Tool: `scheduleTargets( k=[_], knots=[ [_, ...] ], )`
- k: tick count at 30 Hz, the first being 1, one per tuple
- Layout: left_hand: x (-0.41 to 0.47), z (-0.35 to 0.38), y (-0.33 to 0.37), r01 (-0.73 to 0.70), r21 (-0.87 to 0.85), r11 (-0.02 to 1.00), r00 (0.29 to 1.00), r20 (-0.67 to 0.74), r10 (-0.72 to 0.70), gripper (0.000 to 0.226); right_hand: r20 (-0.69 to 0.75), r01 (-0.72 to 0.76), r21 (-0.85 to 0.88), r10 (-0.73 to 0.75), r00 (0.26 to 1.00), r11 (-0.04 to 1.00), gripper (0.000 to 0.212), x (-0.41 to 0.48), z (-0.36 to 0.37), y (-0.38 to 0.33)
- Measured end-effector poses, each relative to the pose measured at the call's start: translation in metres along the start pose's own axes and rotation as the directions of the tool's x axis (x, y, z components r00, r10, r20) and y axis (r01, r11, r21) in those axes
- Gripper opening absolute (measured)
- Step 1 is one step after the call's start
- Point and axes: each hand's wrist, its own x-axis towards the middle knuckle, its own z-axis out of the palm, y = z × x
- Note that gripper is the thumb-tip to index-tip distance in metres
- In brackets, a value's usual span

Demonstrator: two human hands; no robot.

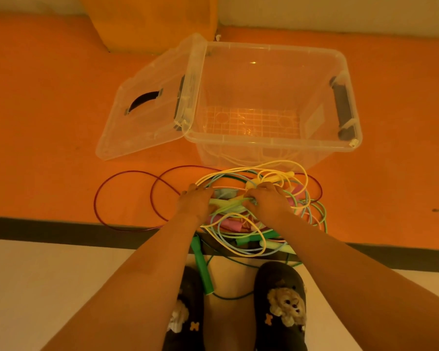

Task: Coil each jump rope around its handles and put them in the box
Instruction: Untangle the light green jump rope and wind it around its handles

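Note:
A tangled heap of jump ropes (299,198) in yellow, green, pink and blue lies on the orange floor in front of a clear plastic box (271,143). A red rope (127,198) loops out to the left. A green handle (202,269) lies by my feet. My left hand (194,202) rests on the left side of the heap, fingers curled into the cords. My right hand (266,201) grips cords and a pale handle in the middle of the heap. The box is open and holds nothing.
The box's clear lid (147,107) leans open against its left side. An orange block (150,19) stands behind at the wall. A dark strip (48,229) crosses the floor. My two slippers (281,305) stand just behind the heap.

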Motion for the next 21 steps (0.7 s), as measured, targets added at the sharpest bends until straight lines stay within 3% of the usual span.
scheduleTargets(
  k=[5,13,21],
  knots=[
    [-0.005,0.005,-0.002,0.113,-0.249,0.962,0.993,-0.017,-0.121,0.036,-0.055,-0.027,0.056,0.03,0.998,0.998,0.035,-0.009,-0.002,-0.001],
    [-0.023,0.008,0.003,0.066,-0.475,0.878,0.99,-0.082,-0.119,0.04,-0.187,-0.047,0.146,0.074,0.98,0.988,0.031,-0.027,-0.001,0.004],
    [-0.045,-0.008,0.017,0.042,-0.397,0.917,0.99,-0.105,-0.091,0.043,-0.314,-0.019,0.343,0.134,0.94,0.939,0.025,-0.038,-0.013,0.004]
  ],
)
